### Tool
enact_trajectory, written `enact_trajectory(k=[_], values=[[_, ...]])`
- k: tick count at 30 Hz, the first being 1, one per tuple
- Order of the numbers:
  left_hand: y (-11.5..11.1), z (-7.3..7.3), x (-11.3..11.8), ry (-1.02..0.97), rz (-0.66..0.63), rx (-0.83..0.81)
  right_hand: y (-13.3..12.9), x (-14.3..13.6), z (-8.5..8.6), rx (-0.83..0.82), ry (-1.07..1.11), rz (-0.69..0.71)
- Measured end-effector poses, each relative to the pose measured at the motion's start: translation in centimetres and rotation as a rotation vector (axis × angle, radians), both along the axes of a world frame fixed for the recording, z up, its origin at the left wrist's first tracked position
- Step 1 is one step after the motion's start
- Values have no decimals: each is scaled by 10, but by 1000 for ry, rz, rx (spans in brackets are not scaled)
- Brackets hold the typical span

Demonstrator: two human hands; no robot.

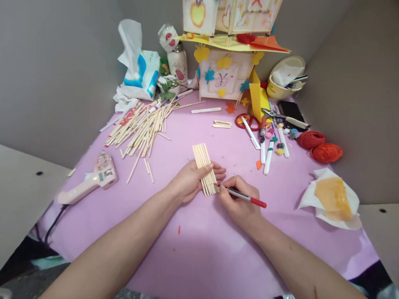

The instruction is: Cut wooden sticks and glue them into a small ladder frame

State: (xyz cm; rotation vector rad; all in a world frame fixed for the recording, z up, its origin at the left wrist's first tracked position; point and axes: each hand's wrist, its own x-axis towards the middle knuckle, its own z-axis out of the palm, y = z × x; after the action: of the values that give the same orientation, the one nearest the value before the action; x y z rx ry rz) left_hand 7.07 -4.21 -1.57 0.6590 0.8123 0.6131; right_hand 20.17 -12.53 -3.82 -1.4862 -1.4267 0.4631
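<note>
My left hand (192,179) is closed on a small flat row of wooden sticks (204,160), its thumb pressed across them. The sticks lie side by side and slant over the palm above the pink table (195,250). In my right hand (239,199) I grip a red marker pen (247,196) with a grey barrel and a red end. Its tip points at the lower right part of the sticks and seems to touch them. A short red mark (179,229) shows on the table below my hands.
A heap of loose sticks (147,125) and a glue gun (102,174) lie at left. Behind stands a decorated paper-and-stick house (222,75). To the right are scissors (247,121), white pens (268,157), red yarn (326,152) and a stained tissue (332,197).
</note>
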Motion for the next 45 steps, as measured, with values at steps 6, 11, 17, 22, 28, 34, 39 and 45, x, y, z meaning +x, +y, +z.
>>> enact_trajectory(k=[6, 11, 17, 22, 28, 34, 39, 45], values=[[0, 0, 0, -11, -2, 5, 0, 1, -1, -6, -2, -24], [0, 0, 0, -14, 4, 2, 0, 1, -1, 3, -8, -20], [0, -1, 0, -7, -4, 0, 0, 0, 0, 7, -16, -11], [0, 1, 0, -14, 5, -1, 0, 1, -1, 4, -10, -36], [1, 0, 0, -8, 8, -2, -1, 0, -1, 3, 1, 2], [1, -1, 0, -20, -2, 11, -1, 1, -1, 20, -28, -32], [0, 1, 0, -10, 2, 1, 0, 0, -1, 9, -18, -9], [0, 2, 1, -1, 9, -4, 1, 0, 0, 3, -22, -33]])
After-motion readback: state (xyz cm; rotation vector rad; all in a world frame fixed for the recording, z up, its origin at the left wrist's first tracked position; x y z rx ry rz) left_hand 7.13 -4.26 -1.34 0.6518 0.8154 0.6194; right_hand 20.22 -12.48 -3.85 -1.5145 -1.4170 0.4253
